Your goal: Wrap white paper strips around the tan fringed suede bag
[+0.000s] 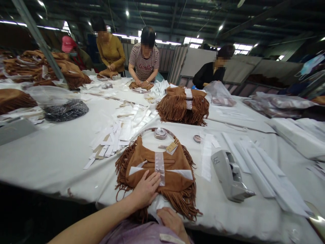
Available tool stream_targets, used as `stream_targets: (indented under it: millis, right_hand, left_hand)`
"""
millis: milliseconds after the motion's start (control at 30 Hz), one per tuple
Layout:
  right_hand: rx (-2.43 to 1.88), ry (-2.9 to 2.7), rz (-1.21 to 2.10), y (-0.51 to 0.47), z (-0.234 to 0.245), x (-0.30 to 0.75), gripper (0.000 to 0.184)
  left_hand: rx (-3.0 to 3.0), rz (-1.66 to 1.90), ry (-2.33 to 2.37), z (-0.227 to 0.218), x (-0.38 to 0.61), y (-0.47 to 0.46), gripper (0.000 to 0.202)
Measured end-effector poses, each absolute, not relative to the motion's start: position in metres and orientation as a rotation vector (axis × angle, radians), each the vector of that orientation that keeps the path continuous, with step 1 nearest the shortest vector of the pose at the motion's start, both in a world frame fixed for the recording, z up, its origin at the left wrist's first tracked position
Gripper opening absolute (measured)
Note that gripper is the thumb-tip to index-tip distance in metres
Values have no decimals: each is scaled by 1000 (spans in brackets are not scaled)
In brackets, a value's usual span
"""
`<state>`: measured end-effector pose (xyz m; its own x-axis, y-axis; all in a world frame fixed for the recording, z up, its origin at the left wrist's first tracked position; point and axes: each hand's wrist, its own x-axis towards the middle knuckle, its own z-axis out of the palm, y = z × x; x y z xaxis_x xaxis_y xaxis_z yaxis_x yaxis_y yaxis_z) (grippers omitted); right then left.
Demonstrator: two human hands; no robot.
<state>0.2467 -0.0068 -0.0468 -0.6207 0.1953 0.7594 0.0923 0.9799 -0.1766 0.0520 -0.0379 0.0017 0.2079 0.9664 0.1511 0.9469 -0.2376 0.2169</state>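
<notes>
A brown suede fringed bag [157, 171] lies flat at the near edge of the white-covered table [58, 156]. Strips of clear tape and white paper cross its front, and a tan tag hangs near its handle. My left hand [146, 189] rests flat on the bag's lower left part, fingers stretched toward the tape strip. My right hand [171, 220] is at the bag's bottom edge by the fringe, close to my body; its fingers curl under the white paper there and are partly hidden.
A grey tape dispenser [231, 174] stands right of the bag beside long white paper strips [259, 166]. A heap of paper strips [119, 135] lies left of centre. A stack of finished fringed bags [183, 105] sits farther back. Several other people work at the far side.
</notes>
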Motion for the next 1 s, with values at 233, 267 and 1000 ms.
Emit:
stream_targets:
  millis: [233, 267, 1000]
  right_hand:
    - [-105, -2449, 304, 14, 46, 232, 27]
    - [-127, -2478, 340, 19, 58, 230, 27]
    - [-669, -2559, 652, 122, 40, 179, 23]
  left_hand:
    - [2403, 382, 1852, -2, 49, -42, 54]
    - [2399, 378, 1835, -2, 48, -43, 56]
    - [1859, 1063, 2357, 3, 77, -16, 60]
